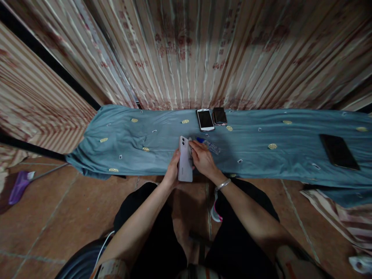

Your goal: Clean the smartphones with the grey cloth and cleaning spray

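Observation:
My left hand grips a white phone, back side up with its camera at the far end, over the near edge of a blue-grey cloth. From the right, my right hand closes its fingers on the phone's right edge. A silver bracelet circles that wrist. Just beyond the right hand, a clear packet with a blue tip lies on the cloth.
At the cloth's far edge lie a white phone, screen up, and a dark phone. A larger black device rests at the right. A purple tool lies on the tiled floor at the left. Striped fabric hangs behind.

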Demonstrator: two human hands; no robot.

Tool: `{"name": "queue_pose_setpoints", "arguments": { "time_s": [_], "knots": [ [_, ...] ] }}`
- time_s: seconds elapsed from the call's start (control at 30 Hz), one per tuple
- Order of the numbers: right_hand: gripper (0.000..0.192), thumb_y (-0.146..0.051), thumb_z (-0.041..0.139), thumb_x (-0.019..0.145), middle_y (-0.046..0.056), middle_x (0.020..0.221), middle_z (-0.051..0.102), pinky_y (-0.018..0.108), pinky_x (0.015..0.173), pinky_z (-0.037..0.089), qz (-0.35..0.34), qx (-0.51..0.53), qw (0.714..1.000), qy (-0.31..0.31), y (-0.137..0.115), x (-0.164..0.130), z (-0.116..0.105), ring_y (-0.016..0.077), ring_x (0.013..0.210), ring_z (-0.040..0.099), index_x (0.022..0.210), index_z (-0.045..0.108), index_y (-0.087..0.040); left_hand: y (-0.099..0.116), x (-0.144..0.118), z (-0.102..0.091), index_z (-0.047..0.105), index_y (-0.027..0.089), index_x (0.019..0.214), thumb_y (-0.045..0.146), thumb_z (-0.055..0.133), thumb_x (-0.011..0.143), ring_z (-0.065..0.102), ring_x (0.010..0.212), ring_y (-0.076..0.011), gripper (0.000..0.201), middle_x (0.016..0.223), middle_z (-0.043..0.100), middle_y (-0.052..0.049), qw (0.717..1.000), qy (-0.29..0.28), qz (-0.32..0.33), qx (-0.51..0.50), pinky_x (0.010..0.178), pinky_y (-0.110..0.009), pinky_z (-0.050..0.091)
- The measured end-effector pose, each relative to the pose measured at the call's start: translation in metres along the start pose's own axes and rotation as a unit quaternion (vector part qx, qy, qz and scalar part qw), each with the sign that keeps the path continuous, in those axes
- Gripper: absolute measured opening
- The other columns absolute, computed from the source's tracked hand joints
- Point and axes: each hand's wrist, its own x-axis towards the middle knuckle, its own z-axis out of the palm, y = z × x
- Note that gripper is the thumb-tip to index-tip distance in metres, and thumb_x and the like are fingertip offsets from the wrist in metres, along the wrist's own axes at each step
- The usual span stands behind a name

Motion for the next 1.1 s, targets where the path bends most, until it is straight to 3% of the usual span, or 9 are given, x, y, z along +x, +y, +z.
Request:
{"name": "queue_pose_setpoints", "arguments": {
  "time_s": [0.17, 0.37, 0.57, 0.67, 0.8, 0.9, 1.1],
  "knots": [
    [0.042, -0.016, 0.038, 0.092, 0.010, 0.130, 0.065, 0.044, 0.109, 0.042, -0.008, 0.035, 0.999, 0.030, 0.002, 0.011, -0.010, 0.0227, 0.121, 0.058, 0.127, 0.062, -0.018, -0.007, -0.005, 0.000, 0.055, 0.025, 0.131, 0.039, 0.053, 0.092, 0.069, 0.073, -0.0168, 0.041, 0.099, 0.072, -0.006, 0.999, -0.019, -0.035, 0.027, 0.069, -0.033, 0.060],
    [0.042, -0.017, 0.039, 0.094, 0.007, 0.130, 0.066, 0.043, 0.108, 0.044, -0.022, 0.062, 0.998, 0.023, -0.005, 0.016, -0.019, 0.0212, 0.121, 0.058, 0.128, 0.062, -0.022, -0.008, -0.005, 0.001, 0.054, 0.024, 0.132, 0.041, 0.058, 0.089, 0.069, 0.074, -0.0184, 0.046, 0.097, 0.073, -0.007, 0.998, -0.031, -0.054, 0.024, 0.068, -0.034, 0.061],
    [0.040, -0.017, 0.045, 0.089, 0.008, 0.125, 0.069, 0.041, 0.105, 0.045, 0.055, 0.100, 0.993, 0.029, 0.007, 0.015, -0.011, 0.0225, 0.115, 0.062, 0.122, 0.067, -0.018, 0.002, -0.006, -0.002, 0.053, 0.024, 0.132, 0.041, 0.058, 0.088, 0.069, 0.077, -0.0192, 0.047, 0.098, 0.072, -0.007, 0.999, -0.034, -0.018, 0.016, 0.068, -0.037, 0.061],
    [0.036, -0.018, 0.050, 0.086, 0.008, 0.118, 0.073, 0.042, 0.102, 0.047, 0.135, 0.199, 0.970, 0.032, 0.013, 0.015, -0.005, 0.0230, 0.109, 0.066, 0.115, 0.071, -0.018, 0.003, -0.005, -0.002, 0.052, 0.024, 0.134, 0.043, 0.057, 0.089, 0.069, 0.079, -0.0203, 0.050, 0.099, 0.072, -0.008, 0.999, -0.040, -0.007, 0.016, 0.068, -0.037, 0.060],
    [0.028, -0.025, 0.059, 0.080, 0.004, 0.106, 0.076, 0.040, 0.095, 0.051, 0.232, 0.353, 0.906, 0.029, 0.015, 0.017, 0.001, 0.0221, 0.099, 0.069, 0.103, 0.075, -0.021, 0.001, -0.003, -0.001, 0.051, 0.022, 0.136, 0.043, 0.054, 0.091, 0.068, 0.076, -0.0191, 0.051, 0.099, 0.073, -0.009, 0.999, -0.038, 0.004, 0.021, 0.069, -0.037, 0.060],
    [0.025, -0.029, 0.066, 0.075, 0.003, 0.101, 0.077, 0.037, 0.093, 0.051, 0.272, 0.406, 0.872, 0.042, 0.011, 0.018, 0.003, 0.0212, 0.097, 0.069, 0.097, 0.076, -0.020, -0.001, -0.001, 0.000, 0.050, 0.024, 0.137, 0.041, 0.057, 0.090, 0.068, 0.075, -0.0176, 0.051, 0.098, 0.072, -0.006, 1.000, -0.023, 0.014, 0.013, 0.070, -0.036, 0.060],
    [0.025, -0.033, 0.069, 0.072, 0.003, 0.094, 0.077, 0.035, 0.090, 0.052, 0.271, 0.434, 0.859, 0.021, 0.001, 0.015, 0.001, 0.0207, 0.093, 0.068, 0.091, 0.076, -0.019, 0.001, 0.003, -0.001, 0.052, 0.021, 0.135, 0.041, 0.054, 0.091, 0.069, 0.070, -0.0172, 0.048, 0.095, 0.074, -0.006, 1.000, 0.003, 0.018, 0.016, 0.068, -0.032, 0.059]
  ]
}}
